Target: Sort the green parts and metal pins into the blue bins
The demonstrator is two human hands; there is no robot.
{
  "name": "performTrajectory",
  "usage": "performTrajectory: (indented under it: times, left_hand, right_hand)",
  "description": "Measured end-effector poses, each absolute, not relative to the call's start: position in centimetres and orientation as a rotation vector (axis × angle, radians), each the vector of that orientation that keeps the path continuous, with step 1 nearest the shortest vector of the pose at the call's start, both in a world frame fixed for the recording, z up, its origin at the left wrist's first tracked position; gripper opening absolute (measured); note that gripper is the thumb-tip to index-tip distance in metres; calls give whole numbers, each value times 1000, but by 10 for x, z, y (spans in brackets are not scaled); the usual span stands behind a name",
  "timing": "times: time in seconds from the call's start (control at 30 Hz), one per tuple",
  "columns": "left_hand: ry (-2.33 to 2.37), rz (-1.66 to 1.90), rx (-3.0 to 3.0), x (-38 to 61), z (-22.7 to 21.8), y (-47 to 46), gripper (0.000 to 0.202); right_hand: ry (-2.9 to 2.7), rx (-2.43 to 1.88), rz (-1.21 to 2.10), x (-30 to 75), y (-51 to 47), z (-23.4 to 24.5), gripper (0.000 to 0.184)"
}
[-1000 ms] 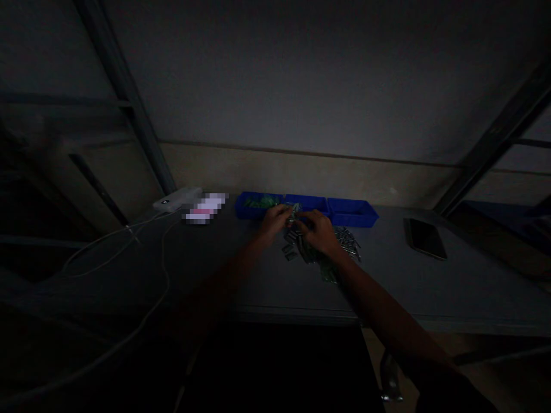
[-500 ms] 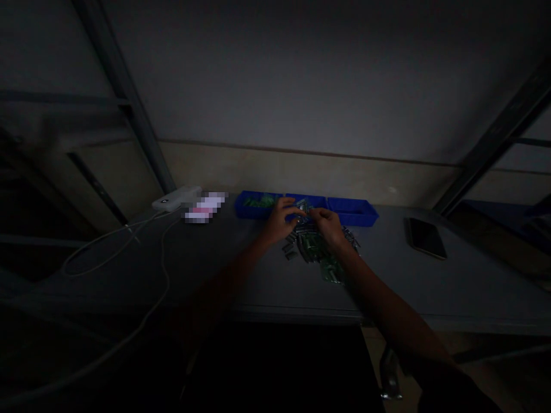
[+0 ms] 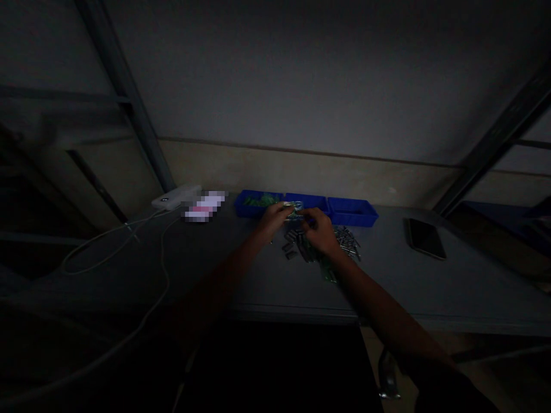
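My left hand is closed on one end of a small clear plastic bag with green on it, above the front of the blue bins. At the bag's other end, the fingers of my right hand are bent and pressed together against it. Beneath and beside my right hand lies a pile of small shiny metal parts, some like short rods. Short metal pieces are spread to the left of that hand. A greenish plastic bag lies partly hidden under my right wrist.
Three joined blue bins stand along the wall: the left bin contains green packets, and the middle bin and right bin adjoin it. A dark phone lies right. A white power strip, blurred-out screen and cable are left.
The small bag has shifted left from my right fingertips, and my left hand, spread before, has closed on it. My right hand has moved slightly left and down, uncovering more metal parts.
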State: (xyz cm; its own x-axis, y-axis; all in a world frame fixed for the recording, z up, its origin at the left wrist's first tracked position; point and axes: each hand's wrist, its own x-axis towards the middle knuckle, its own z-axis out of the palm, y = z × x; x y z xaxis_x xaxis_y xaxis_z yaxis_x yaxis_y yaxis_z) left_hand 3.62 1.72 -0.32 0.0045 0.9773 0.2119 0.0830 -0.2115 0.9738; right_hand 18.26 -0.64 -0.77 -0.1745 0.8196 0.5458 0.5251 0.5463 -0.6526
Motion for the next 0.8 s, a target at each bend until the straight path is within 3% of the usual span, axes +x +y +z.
performTrajectory:
  times: [0.1, 0.23, 0.37, 0.5, 0.67, 0.8]
  left_hand:
    - [1200, 1434, 1767, 37, -1, 14, 15]
    - [1214, 1465, 2164, 40, 1, 7, 16]
    - [1138, 1401, 2394, 45, 0, -2, 28]
    - [1157, 1338, 2396, 47, 3, -8, 36]
    - [1215, 1343, 2073, 48, 9, -6, 23]
    - [1224, 1256, 1569, 47, 8, 3, 52]
  right_hand:
    - [-1671, -1138, 549, 186, -2, -8, 22]
    - [-1402, -1169, 903, 188, 1, -4, 48]
    - [-1248, -1088, 1043, 188, 2, -3, 37]
    - [-1282, -1112, 785, 188, 2, -4, 29]
    - [-1541, -1096, 338, 191, -5, 2, 29]
    - [-1809, -1035, 180, 190, -9, 2, 25]
